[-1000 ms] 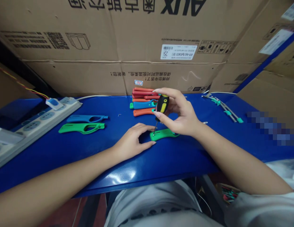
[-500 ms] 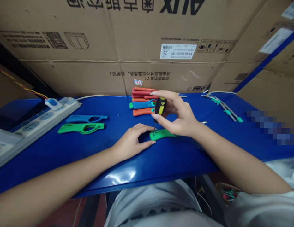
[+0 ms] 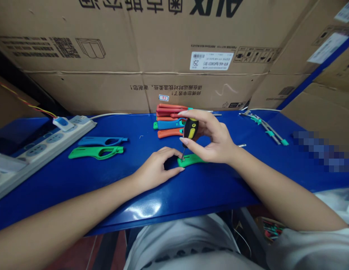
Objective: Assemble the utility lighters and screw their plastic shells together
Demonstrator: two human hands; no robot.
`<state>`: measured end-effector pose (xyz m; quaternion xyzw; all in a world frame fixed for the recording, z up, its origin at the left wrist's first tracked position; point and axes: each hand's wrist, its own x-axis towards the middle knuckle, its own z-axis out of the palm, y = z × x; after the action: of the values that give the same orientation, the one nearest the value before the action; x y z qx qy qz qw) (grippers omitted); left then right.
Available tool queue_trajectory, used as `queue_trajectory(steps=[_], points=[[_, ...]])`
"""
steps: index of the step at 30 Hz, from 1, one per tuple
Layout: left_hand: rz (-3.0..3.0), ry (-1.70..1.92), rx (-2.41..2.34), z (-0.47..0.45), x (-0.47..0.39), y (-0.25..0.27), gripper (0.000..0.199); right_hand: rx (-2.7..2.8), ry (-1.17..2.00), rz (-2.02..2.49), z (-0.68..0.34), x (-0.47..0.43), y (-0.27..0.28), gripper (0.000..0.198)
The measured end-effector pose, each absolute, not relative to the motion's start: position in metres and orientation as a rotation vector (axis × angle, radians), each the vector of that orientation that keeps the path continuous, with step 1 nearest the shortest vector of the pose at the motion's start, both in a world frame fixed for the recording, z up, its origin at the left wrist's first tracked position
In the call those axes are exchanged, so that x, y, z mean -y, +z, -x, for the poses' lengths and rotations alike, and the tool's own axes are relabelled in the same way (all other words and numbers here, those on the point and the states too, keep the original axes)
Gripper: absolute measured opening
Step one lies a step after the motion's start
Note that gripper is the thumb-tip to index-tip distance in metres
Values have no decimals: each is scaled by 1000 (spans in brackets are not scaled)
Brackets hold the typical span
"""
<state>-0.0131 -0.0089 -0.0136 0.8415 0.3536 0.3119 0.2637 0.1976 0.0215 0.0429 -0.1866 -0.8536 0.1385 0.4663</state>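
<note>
A green long-nosed lighter (image 3: pixel 192 160) lies flat on the table in front of me. My left hand (image 3: pixel 154 170) holds its handle end between thumb and index finger. In my right hand (image 3: pixel 215 140) is a screwdriver (image 3: pixel 190 129) with a black and yellow handle, gripped by thumb and fingers. It stands nearly upright, its thin shaft reaching down to the lighter's handle end. The lighter's far part is hidden behind my right hand. Just beyond lie an orange lighter (image 3: pixel 169 133), a blue one (image 3: pixel 168 124) and a stack of red ones (image 3: pixel 170 110).
On the left are a blue lighter casing (image 3: pixel 98 141), a green casing (image 3: pixel 92 152) and a white power strip (image 3: pixel 45 150). Metal rods with teal parts (image 3: pixel 265 129) lie at the right. Cardboard (image 3: pixel 152 45) walls the back. A box of small parts (image 3: pixel 271 229) sits below the table.
The screwdriver handle has turned a little and sits slightly lower, my right hand shifting with it. My left hand and the green lighter stay in place.
</note>
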Motion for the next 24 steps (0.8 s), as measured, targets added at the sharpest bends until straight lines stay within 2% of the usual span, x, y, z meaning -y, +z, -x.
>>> queue_trajectory(steps=[24], points=[[-2280,852,-955,13,9,-14,21,2122,268,452,-200,-23,42,56]])
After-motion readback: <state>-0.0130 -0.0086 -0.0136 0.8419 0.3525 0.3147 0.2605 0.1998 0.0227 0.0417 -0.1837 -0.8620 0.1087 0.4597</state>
